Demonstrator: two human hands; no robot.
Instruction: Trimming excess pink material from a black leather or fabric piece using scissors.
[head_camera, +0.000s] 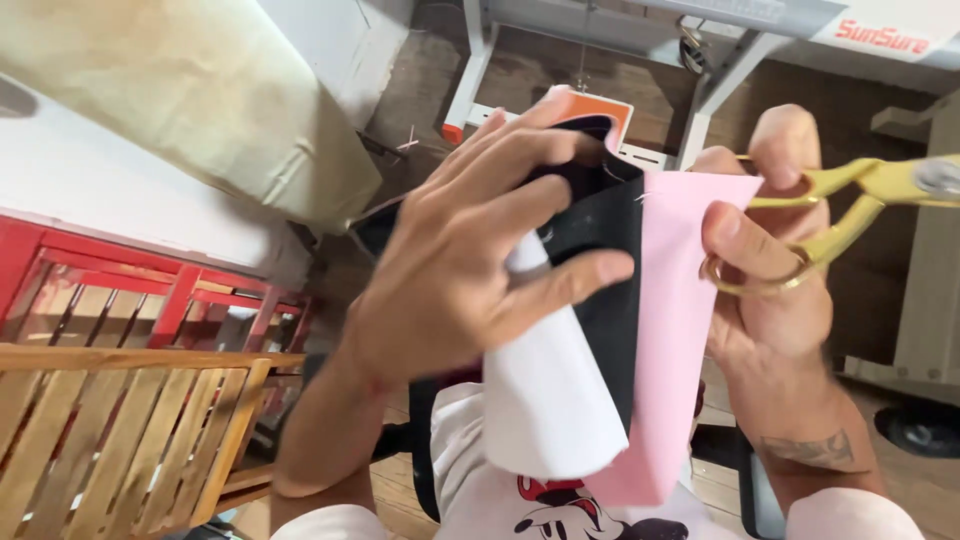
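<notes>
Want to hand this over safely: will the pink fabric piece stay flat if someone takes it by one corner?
Probably not. The pink fabric piece already curves and folds under at its bottom edge, so it looks floppy. It seems thin and light, pinched between the left hand and right hand.

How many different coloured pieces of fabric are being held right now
3: white piece under the left hand, black piece in the middle, pink piece toward the right hand. More may be hidden.
</notes>
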